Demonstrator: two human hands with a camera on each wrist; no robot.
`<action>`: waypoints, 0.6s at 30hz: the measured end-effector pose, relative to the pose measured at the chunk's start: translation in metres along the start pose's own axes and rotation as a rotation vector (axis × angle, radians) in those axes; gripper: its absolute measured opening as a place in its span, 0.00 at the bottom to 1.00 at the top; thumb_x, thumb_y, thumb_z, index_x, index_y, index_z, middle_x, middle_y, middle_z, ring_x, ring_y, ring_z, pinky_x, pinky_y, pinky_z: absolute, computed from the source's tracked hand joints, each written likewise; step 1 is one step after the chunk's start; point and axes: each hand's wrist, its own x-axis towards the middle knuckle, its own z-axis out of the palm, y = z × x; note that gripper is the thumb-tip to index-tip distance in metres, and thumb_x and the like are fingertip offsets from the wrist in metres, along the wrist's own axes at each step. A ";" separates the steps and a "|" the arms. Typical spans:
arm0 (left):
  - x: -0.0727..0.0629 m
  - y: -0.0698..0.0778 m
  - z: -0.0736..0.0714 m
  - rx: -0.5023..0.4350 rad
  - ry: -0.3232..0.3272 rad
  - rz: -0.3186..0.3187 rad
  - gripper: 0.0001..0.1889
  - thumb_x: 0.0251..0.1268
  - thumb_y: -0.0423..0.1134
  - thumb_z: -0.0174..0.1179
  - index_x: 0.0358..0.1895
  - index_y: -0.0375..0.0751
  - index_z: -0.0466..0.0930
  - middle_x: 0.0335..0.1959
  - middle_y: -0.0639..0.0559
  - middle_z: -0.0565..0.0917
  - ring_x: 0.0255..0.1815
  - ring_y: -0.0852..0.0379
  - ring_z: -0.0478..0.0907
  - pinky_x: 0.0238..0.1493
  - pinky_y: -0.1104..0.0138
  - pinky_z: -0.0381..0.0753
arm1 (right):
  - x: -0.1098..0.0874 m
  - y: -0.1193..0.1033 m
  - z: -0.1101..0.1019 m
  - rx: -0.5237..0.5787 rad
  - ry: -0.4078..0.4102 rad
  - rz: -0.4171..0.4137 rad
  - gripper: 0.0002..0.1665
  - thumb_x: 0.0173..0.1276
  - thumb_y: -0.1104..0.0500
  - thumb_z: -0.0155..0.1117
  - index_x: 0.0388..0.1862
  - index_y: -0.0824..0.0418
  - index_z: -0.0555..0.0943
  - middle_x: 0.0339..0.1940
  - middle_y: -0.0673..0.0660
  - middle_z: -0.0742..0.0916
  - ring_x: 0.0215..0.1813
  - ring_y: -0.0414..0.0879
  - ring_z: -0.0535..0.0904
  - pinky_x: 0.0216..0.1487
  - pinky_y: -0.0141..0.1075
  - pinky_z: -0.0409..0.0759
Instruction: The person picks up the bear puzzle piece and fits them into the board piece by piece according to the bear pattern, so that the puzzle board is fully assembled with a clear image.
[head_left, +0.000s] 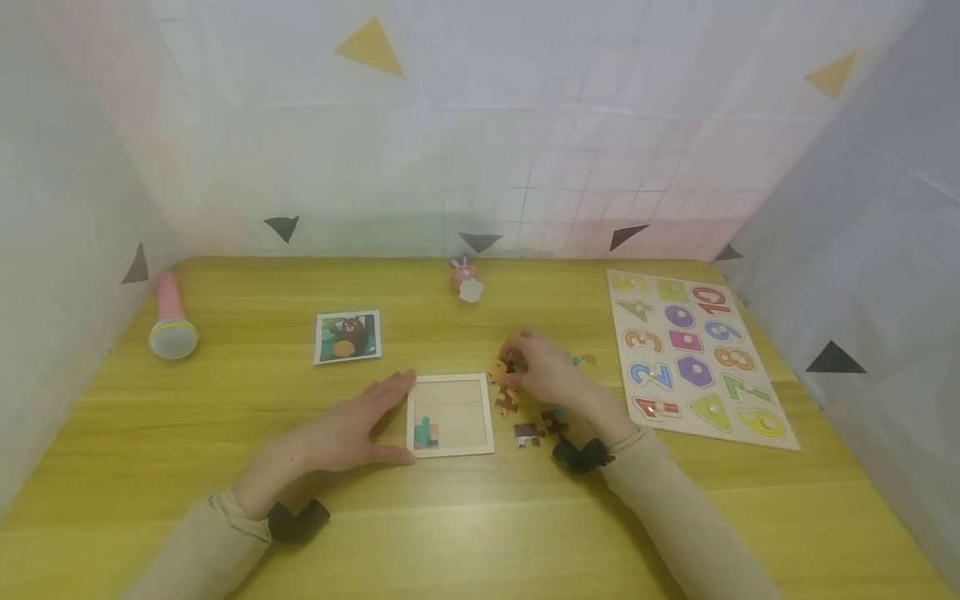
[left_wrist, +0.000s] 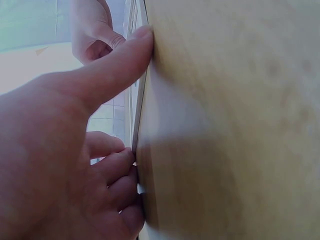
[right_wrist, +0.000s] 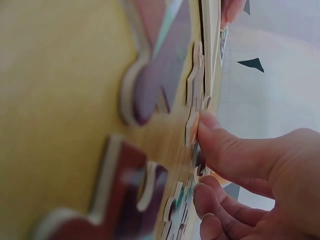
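Note:
My left hand (head_left: 348,429) rests against the left side of a square wooden puzzle tray (head_left: 452,452), thumb at the near corner and fingers at the far one. In the left wrist view the thumb (left_wrist: 120,62) touches the tray's edge. One green-and-peach puzzle piece (head_left: 426,435) sits in the tray's near left corner. To the right of the tray, my right hand (head_left: 551,375) pinches a dark puzzle piece (right_wrist: 200,159) among loose ones, partly hidden by the fingers. Its thumb lies against an orange piece (right_wrist: 192,127). Brown pieces (head_left: 528,434) lie nearer the wrist.
A bear picture card (head_left: 348,337) lies behind the left hand. Farther left is a pink toy microphone (head_left: 172,321). A small pink rabbit toy (head_left: 465,279) stands at the back. At the right lies a number-and-shape board (head_left: 693,358). Fabric walls enclose the table's back and sides.

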 end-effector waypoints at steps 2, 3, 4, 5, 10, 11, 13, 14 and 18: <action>0.000 -0.001 0.001 0.000 0.004 0.006 0.55 0.60 0.63 0.66 0.81 0.42 0.46 0.82 0.43 0.49 0.81 0.39 0.47 0.79 0.44 0.51 | 0.000 0.000 0.000 -0.007 0.011 -0.015 0.18 0.61 0.57 0.76 0.49 0.62 0.83 0.42 0.57 0.79 0.39 0.48 0.75 0.38 0.38 0.76; 0.000 -0.001 0.001 -0.001 0.004 0.005 0.55 0.59 0.63 0.66 0.81 0.43 0.46 0.82 0.44 0.49 0.81 0.39 0.47 0.79 0.45 0.51 | 0.000 0.000 0.000 -0.004 0.014 -0.015 0.18 0.61 0.58 0.76 0.49 0.62 0.83 0.42 0.57 0.80 0.39 0.48 0.75 0.38 0.37 0.76; 0.000 -0.002 0.001 -0.001 0.007 0.013 0.55 0.60 0.62 0.66 0.81 0.42 0.46 0.82 0.43 0.49 0.81 0.39 0.47 0.79 0.44 0.51 | 0.000 0.000 0.000 0.001 0.016 -0.013 0.18 0.61 0.58 0.76 0.48 0.62 0.83 0.42 0.56 0.80 0.38 0.47 0.75 0.38 0.37 0.76; 0.000 -0.002 0.002 -0.001 0.007 0.013 0.55 0.60 0.63 0.66 0.81 0.42 0.46 0.82 0.43 0.49 0.81 0.39 0.47 0.79 0.44 0.51 | 0.000 0.000 0.000 0.003 0.016 -0.011 0.18 0.61 0.58 0.76 0.48 0.62 0.83 0.43 0.56 0.81 0.38 0.47 0.75 0.38 0.37 0.76; 0.001 -0.002 0.002 -0.001 0.007 0.020 0.55 0.60 0.62 0.66 0.81 0.41 0.46 0.82 0.43 0.49 0.81 0.39 0.47 0.79 0.44 0.51 | -0.001 0.000 -0.001 0.036 0.010 0.020 0.18 0.61 0.58 0.76 0.48 0.61 0.82 0.44 0.55 0.81 0.37 0.46 0.75 0.36 0.35 0.75; 0.001 -0.002 0.002 -0.002 0.008 0.020 0.55 0.60 0.62 0.66 0.81 0.41 0.46 0.82 0.43 0.49 0.81 0.39 0.47 0.78 0.44 0.51 | -0.001 0.000 -0.001 0.044 0.010 0.022 0.18 0.61 0.58 0.76 0.47 0.61 0.82 0.44 0.55 0.81 0.36 0.46 0.74 0.35 0.35 0.75; 0.001 -0.002 0.002 -0.002 0.006 0.010 0.55 0.60 0.62 0.67 0.81 0.42 0.46 0.82 0.44 0.49 0.81 0.39 0.47 0.79 0.44 0.51 | -0.002 0.000 -0.002 0.058 0.013 0.020 0.18 0.61 0.58 0.76 0.46 0.61 0.81 0.43 0.55 0.82 0.36 0.46 0.74 0.35 0.36 0.74; 0.001 -0.002 0.001 -0.002 0.005 0.005 0.55 0.59 0.62 0.67 0.81 0.43 0.46 0.82 0.44 0.49 0.82 0.40 0.47 0.79 0.45 0.51 | -0.002 0.000 -0.003 0.065 0.016 0.018 0.18 0.60 0.58 0.77 0.45 0.61 0.81 0.42 0.55 0.82 0.36 0.47 0.74 0.36 0.36 0.74; 0.001 -0.002 0.001 -0.002 0.002 0.004 0.55 0.59 0.62 0.67 0.81 0.43 0.46 0.82 0.45 0.49 0.82 0.40 0.47 0.79 0.45 0.51 | -0.003 0.001 -0.005 0.088 0.032 0.008 0.17 0.59 0.59 0.78 0.42 0.60 0.81 0.40 0.54 0.84 0.37 0.47 0.74 0.38 0.37 0.75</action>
